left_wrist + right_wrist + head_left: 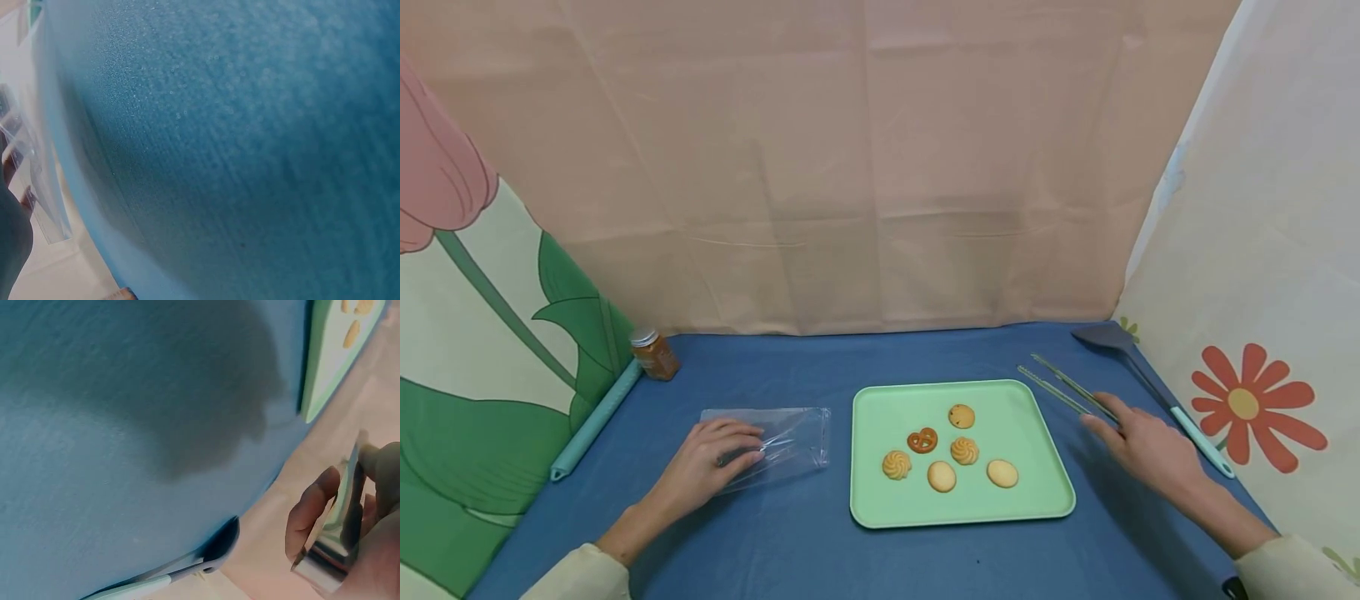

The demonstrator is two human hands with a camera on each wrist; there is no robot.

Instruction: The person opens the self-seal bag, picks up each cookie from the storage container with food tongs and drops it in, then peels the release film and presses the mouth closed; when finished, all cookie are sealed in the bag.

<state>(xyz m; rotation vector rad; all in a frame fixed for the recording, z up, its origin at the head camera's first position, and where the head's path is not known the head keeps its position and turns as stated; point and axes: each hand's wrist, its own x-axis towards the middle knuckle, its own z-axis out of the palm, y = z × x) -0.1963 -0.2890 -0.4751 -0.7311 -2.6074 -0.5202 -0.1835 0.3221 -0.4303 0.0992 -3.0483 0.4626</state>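
Observation:
My left hand [706,458] grips the near-left part of a clear plastic bag [801,437], thumb and fingers curled at its edge. In the left wrist view the transparent bag [50,209] shows at the far left beside the fingers. My right hand [1153,450] holds metal tongs [1063,387], their two arms apart and tips pointing up and left, off the tray's right side. Between the hands lies a light green tray [880,504] bearing several cookies: a pretzel [922,440], a chip cookie [962,416], swirl cookies [897,464] and plain round ones [942,477].
A spatula [1195,433] with a dark head lies along the right edge of the blue cloth [760,542]. At the back left stand a lidded jar [655,357] and a light blue roll [598,417]. Fabric walls close off the back and sides.

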